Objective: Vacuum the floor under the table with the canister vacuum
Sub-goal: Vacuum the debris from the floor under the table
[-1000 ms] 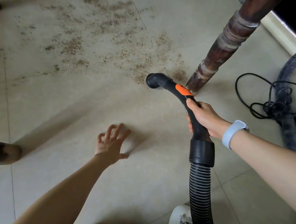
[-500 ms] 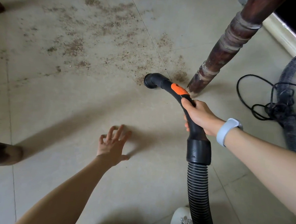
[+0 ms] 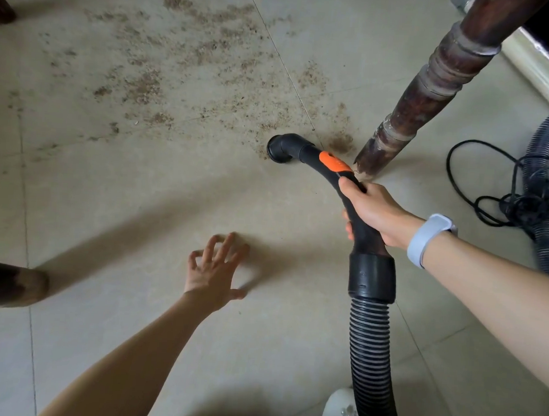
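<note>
My right hand (image 3: 375,214) grips the one black hose handle (image 3: 342,183), nozzle (image 3: 280,150) at frame centre beside sawdust (image 3: 185,61); my left hand (image 3: 213,268) hovers spread. Four desk legs (image 3: 434,89) visible.

Two hands (image 3: 213,268), four table legs (image 3: 434,89), one hose (image 3: 371,342).

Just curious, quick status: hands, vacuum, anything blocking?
Right hand grips vacuum handle; left hand open over floor. Nozzle at debris edge. Table leg close beside.
</note>
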`<state>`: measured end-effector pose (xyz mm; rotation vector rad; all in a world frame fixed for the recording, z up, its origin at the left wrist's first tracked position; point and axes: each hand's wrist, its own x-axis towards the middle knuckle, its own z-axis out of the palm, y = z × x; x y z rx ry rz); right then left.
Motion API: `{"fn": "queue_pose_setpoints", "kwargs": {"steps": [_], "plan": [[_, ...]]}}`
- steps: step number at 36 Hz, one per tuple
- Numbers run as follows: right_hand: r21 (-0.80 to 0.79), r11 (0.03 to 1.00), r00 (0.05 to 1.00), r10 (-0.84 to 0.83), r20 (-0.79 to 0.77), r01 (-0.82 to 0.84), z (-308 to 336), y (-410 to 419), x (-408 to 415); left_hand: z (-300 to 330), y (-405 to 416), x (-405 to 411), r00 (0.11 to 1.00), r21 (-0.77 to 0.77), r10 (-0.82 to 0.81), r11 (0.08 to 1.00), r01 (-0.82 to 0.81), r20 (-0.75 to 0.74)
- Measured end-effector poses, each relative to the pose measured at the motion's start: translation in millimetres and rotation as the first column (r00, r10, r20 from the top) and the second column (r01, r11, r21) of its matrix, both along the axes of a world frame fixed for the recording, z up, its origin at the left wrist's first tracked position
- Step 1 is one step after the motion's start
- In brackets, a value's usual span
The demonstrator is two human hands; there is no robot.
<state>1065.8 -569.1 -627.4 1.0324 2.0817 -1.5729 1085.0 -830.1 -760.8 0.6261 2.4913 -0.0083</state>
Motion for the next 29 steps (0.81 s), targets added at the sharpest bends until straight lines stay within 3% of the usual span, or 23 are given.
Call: {"fn": "queue_pose_setpoints", "kwargs": {"steps": [9, 29], "plan": [[-0.053, 0.999, 1.0, -0.004, 0.013, 0.005, 1, -1, 10, 3, 1, 0, 1.0, 0.01, 0.002, 1.0, -0.002, 0.002], [0.008, 1.0, 0.999, 0.005, -0.04, -0.005, -3, -22, -43, 3, 2, 1, 0.999, 0.004, 0.029, 1.0, -0.029, 0.015]]}}
